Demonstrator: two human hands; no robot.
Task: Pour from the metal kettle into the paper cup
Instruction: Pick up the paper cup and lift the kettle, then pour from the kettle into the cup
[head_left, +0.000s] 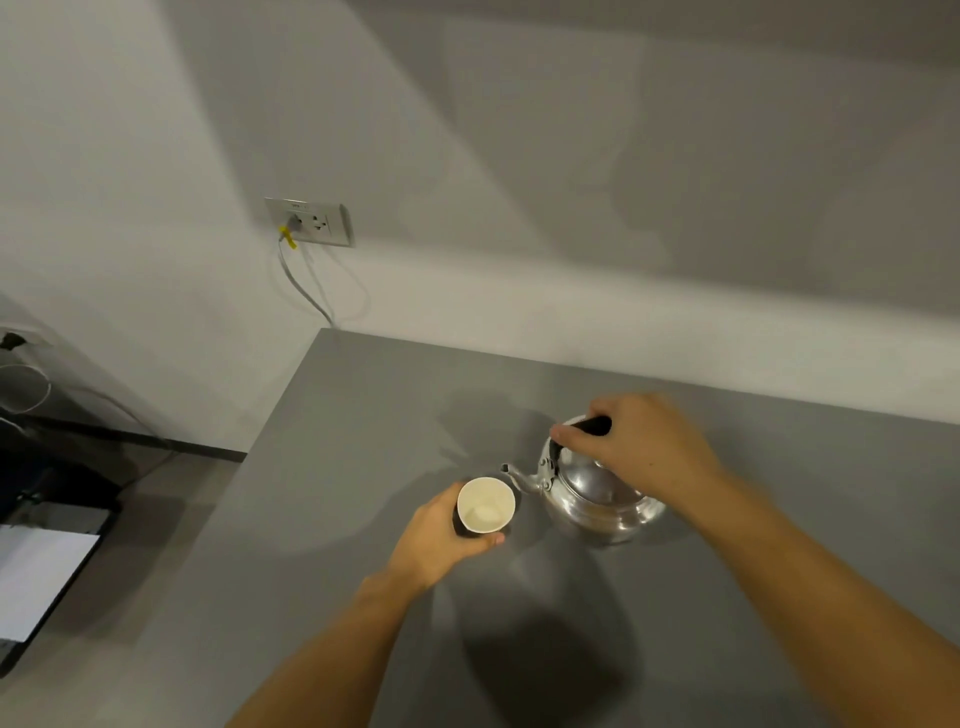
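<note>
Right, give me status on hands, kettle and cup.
Left hand wrapped round paper cup, cup upright. Right hand gripping black handle of metal kettle, spout beside cup rim. Nothing between them.

On the grey worktop, the left hand wraps the cup (white inside, apparently empty). The right hand closes on the kettle by its black handle, spout just beside the cup's rim.

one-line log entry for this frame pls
phase: pre-pour | left hand: holds paper cup upright | right hand: grips metal kettle handle | spout: beside cup rim | kettle: level
</note>
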